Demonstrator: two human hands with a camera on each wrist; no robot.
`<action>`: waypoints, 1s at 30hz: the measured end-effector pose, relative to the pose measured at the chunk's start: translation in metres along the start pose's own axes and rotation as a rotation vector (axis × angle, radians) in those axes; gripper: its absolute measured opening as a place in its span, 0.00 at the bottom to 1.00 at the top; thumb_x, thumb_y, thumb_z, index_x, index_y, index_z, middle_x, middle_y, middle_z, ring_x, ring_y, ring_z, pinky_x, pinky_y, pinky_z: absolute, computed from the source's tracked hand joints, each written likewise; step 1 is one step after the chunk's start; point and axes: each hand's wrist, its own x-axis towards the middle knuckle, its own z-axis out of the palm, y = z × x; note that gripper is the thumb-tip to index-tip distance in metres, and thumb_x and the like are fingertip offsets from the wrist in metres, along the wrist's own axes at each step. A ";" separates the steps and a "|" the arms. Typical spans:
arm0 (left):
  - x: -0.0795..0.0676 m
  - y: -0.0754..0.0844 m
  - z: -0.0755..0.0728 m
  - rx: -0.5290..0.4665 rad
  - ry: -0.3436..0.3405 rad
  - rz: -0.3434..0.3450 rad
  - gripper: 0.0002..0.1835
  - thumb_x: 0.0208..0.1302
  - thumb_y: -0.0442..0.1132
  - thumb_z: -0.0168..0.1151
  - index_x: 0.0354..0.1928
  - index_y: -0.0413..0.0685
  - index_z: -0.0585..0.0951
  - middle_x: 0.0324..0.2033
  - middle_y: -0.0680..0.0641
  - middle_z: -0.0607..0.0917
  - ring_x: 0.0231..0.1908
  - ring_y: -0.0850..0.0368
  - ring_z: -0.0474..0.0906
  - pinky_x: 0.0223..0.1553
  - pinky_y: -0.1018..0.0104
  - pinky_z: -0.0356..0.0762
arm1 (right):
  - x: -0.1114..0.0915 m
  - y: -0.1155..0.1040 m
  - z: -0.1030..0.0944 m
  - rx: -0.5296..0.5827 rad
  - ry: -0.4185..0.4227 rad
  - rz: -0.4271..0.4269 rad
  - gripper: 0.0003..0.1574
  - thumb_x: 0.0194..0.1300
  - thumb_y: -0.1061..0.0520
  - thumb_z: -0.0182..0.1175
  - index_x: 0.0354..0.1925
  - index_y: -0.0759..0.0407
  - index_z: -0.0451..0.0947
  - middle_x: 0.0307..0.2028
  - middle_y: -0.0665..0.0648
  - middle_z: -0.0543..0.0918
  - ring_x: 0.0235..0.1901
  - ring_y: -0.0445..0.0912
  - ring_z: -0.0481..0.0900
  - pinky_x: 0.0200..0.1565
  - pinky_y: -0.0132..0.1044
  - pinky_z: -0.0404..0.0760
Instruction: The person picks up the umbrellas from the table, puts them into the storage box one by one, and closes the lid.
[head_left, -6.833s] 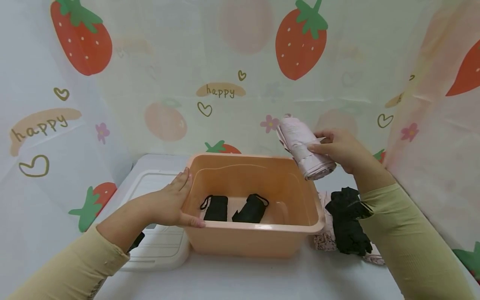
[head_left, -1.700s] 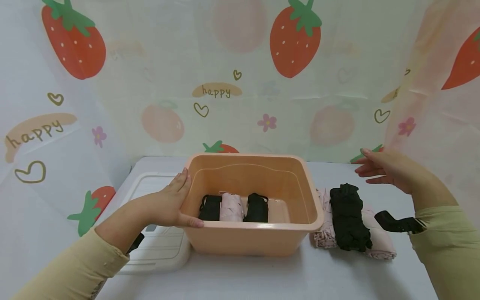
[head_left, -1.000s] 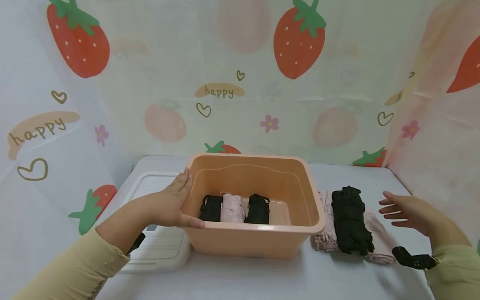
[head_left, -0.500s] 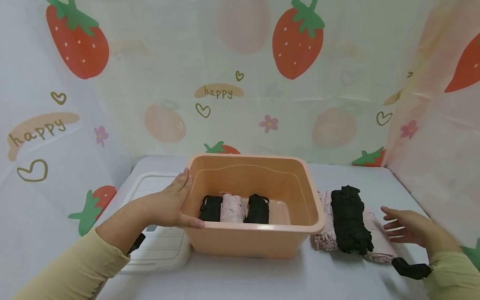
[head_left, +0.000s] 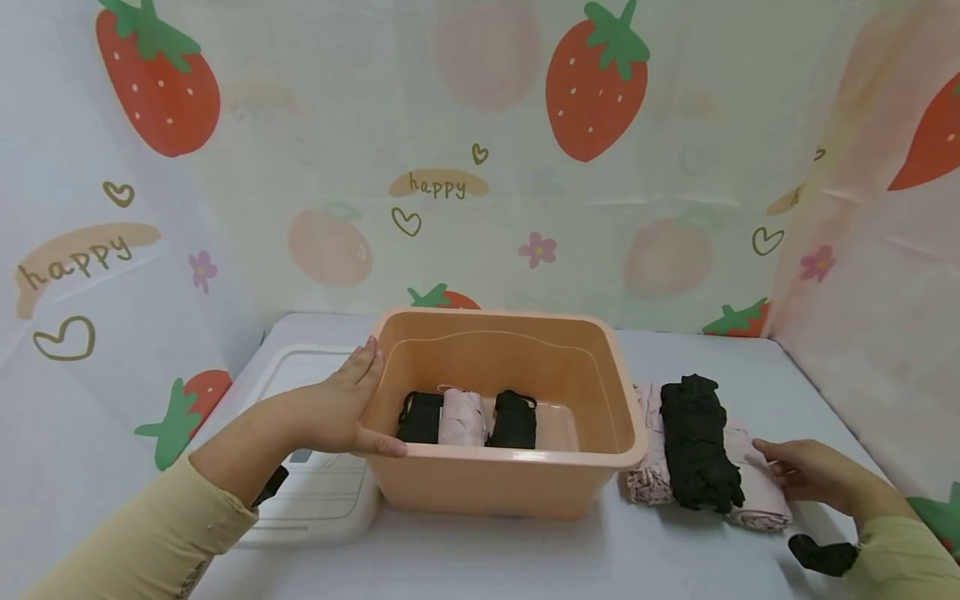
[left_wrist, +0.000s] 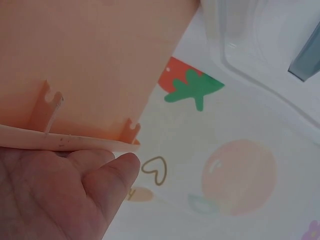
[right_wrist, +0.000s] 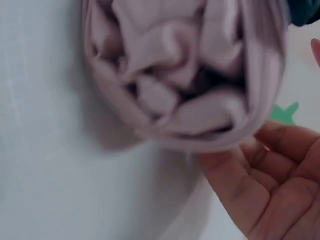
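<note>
An orange-peach plastic bin (head_left: 600, 375) stands mid-table. Inside lie a black pouch-like bundle (head_left: 420, 418), a rolled pale pink cloth bundle (head_left: 462, 418) and another black bundle (head_left: 513, 421), side by side. My left hand (head_left: 333, 408) rests on the bin's left front corner, thumb along the front rim and fingers spread over the left rim. My right hand (head_left: 825, 475) touches the right side of the rightmost pink cloth roll (head_left: 761, 492), its thumb near the top. That roll's folded end (right_wrist: 180, 85) fills much of the right wrist view, and the fingertips behind it are hidden.
Left of the bin lies a white lid (head_left: 315, 492), partly under my left arm. Right of the bin, a black cloth roll (head_left: 697, 442) lies between the right-hand roll and another pink roll (head_left: 651, 458). A strawberry-printed sheet (head_left: 450, 100) hangs behind the table.
Earlier, my right hand held a pink roll above the bin; a pink roll now lies between the black bundles. The right hand has since lowered to the rightmost roll. The left stays put.
</note>
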 end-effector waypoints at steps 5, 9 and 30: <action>0.000 0.000 0.000 -0.011 -0.004 -0.005 0.73 0.35 0.78 0.56 0.69 0.33 0.35 0.69 0.37 0.29 0.68 0.40 0.28 0.65 0.43 0.42 | 0.002 0.004 0.003 0.013 -0.035 -0.041 0.22 0.67 0.44 0.48 0.35 0.62 0.68 0.30 0.53 0.66 0.31 0.44 0.67 0.34 0.38 0.71; 0.000 -0.001 0.000 -0.004 -0.007 -0.005 0.73 0.35 0.79 0.55 0.69 0.33 0.35 0.69 0.37 0.29 0.68 0.41 0.28 0.65 0.44 0.42 | 0.005 0.003 0.004 -0.012 -0.057 -0.054 0.31 0.69 0.44 0.42 0.49 0.73 0.61 0.41 0.62 0.66 0.39 0.48 0.68 0.39 0.39 0.72; 0.001 -0.001 0.000 -0.009 -0.009 -0.006 0.73 0.35 0.78 0.56 0.68 0.33 0.35 0.69 0.37 0.29 0.68 0.41 0.28 0.64 0.43 0.43 | -0.001 -0.007 0.006 -0.023 -0.094 -0.056 0.44 0.69 0.44 0.46 0.59 0.81 0.47 0.51 0.77 0.63 0.43 0.53 0.74 0.42 0.45 0.77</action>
